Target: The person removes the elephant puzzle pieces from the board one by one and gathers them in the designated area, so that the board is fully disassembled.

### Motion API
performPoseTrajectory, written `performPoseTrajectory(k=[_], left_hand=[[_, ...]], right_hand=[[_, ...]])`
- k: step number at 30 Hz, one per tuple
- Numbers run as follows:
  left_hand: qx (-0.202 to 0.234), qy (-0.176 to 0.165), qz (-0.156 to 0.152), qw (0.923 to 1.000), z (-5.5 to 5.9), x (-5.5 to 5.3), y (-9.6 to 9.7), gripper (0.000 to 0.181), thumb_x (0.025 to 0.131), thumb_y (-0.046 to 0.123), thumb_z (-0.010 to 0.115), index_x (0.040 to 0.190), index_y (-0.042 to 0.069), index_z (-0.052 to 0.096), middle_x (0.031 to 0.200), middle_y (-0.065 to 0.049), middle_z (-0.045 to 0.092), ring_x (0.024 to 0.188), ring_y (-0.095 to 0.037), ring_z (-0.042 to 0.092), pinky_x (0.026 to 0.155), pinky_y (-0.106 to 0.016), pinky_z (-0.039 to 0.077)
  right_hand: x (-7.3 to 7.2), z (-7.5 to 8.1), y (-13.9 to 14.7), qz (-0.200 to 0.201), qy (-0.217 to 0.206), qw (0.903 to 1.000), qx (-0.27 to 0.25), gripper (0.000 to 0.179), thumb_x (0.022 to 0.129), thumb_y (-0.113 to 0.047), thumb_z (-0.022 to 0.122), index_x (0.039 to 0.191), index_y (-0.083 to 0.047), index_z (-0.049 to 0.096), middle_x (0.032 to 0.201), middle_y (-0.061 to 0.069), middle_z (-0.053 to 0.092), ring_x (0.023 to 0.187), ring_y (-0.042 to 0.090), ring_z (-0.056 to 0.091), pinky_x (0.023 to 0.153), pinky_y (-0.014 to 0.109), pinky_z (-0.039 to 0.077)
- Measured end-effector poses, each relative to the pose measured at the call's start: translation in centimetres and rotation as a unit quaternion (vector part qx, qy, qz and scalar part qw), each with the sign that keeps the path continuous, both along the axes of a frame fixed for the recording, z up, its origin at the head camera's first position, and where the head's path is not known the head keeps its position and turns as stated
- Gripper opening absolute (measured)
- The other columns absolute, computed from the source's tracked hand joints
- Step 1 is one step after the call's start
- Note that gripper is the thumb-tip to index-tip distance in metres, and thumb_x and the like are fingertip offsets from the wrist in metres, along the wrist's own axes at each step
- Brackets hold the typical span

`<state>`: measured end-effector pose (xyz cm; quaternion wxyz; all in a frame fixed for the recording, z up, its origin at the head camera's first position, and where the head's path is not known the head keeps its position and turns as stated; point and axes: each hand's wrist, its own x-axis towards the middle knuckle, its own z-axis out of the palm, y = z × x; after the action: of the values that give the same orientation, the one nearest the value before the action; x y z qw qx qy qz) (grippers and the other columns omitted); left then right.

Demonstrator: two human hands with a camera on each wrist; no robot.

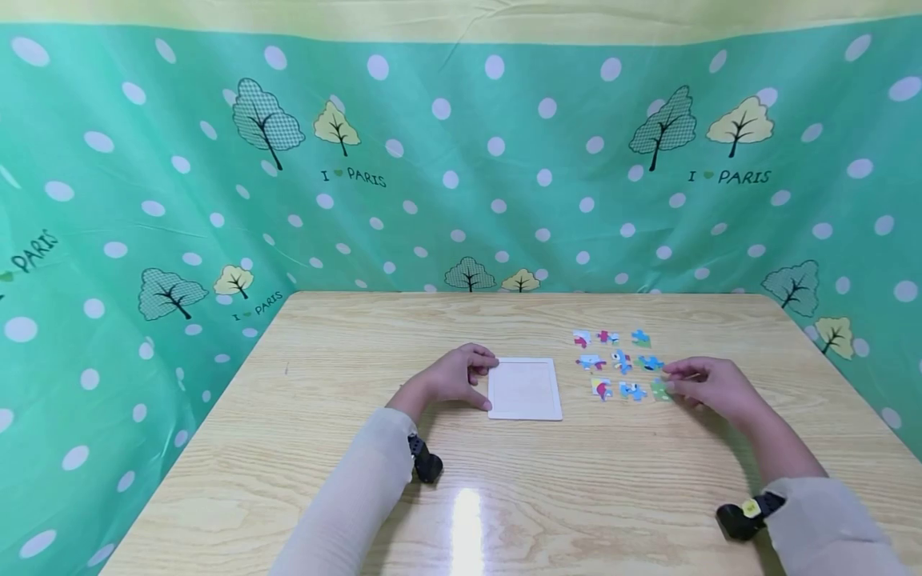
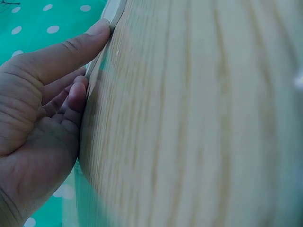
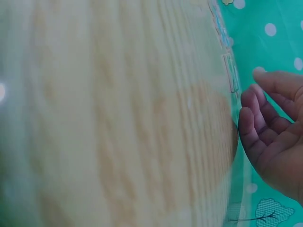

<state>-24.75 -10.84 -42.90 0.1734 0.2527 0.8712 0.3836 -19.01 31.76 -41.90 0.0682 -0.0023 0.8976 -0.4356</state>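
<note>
A white, square puzzle tray lies flat on the table with nothing in its recess. At its left edge, my left hand holds it, with the thumb near the lower corner and a finger at the upper one. In the left wrist view the thumb is on the tray's rim, the other fingers bent. My right hand hovers beside the puzzle pieces, fingertips right at a green piece. The right wrist view shows its loosely bent fingers with a gap to the thumb and nothing between them.
Several colourful jigsaw pieces lie in loose rows to the right of the tray. The wooden table ends at a green dotted curtain behind and at both sides. A black wrist camera sits on the left sleeve.
</note>
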Motion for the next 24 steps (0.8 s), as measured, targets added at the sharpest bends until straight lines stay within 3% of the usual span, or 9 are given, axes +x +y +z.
performPoseTrajectory(k=[5, 11, 14, 18, 24], left_hand=[[0.013, -0.004, 0.005, 0.9999, 0.0, 0.0, 0.0, 0.074, 0.068, 0.01, 0.09, 0.134, 0.001, 0.057, 0.131, -0.001, 0.048, 0.099, -0.012, 0.051, 0.081, -0.023, 0.048], [0.059, -0.013, 0.038, 0.9975, -0.3, 0.2, -0.5, 0.07, 0.067, 0.009, 0.09, 0.131, 0.004, 0.06, 0.114, -0.003, 0.057, 0.094, -0.015, 0.055, 0.081, -0.025, 0.05], [0.097, -0.044, 0.061, 0.9925, -0.4, 0.4, -0.7, 0.069, 0.069, 0.007, 0.089, 0.131, 0.007, 0.06, 0.112, -0.004, 0.06, 0.095, -0.016, 0.058, 0.084, -0.026, 0.051], [0.154, -0.092, 0.082, 0.9804, -0.2, 0.7, -1.0, 0.069, 0.071, 0.003, 0.086, 0.134, 0.007, 0.058, 0.117, -0.008, 0.061, 0.104, -0.02, 0.061, 0.09, -0.028, 0.051], [0.196, -0.101, 0.083, 0.9718, 0.2, 1.6, -1.4, 0.069, 0.075, 0.004, 0.084, 0.137, 0.004, 0.055, 0.129, -0.014, 0.059, 0.116, -0.027, 0.058, 0.095, -0.03, 0.048]], right_hand=[[0.3, 0.3, 0.0, -0.016, -0.009, 0.9997, -0.015, 0.046, 0.092, -0.022, 0.069, 0.127, 0.005, 0.058, 0.104, 0.015, 0.064, 0.079, 0.024, 0.061, 0.064, 0.033, 0.054], [0.6, 0.6, 0.0, -0.012, 0.007, 0.9997, -0.02, 0.051, 0.091, -0.031, 0.07, 0.128, 0.003, 0.058, 0.107, 0.015, 0.063, 0.084, 0.021, 0.06, 0.068, 0.031, 0.053], [0.9, 0.9, -0.2, -0.006, 0.02, 0.9996, -0.016, 0.05, 0.092, -0.032, 0.069, 0.127, 0.002, 0.059, 0.111, 0.017, 0.062, 0.087, 0.019, 0.058, 0.07, 0.03, 0.052], [1.3, 1.2, -0.5, -0.006, 0.029, 0.9996, 0.001, 0.048, 0.092, -0.034, 0.069, 0.127, -0.002, 0.061, 0.116, 0.017, 0.061, 0.092, 0.018, 0.056, 0.073, 0.028, 0.051], [1.8, 1.9, -1.6, -0.004, 0.044, 0.999, -0.001, 0.05, 0.09, -0.034, 0.071, 0.127, -0.001, 0.061, 0.118, 0.017, 0.062, 0.093, 0.012, 0.057, 0.074, 0.025, 0.052]])
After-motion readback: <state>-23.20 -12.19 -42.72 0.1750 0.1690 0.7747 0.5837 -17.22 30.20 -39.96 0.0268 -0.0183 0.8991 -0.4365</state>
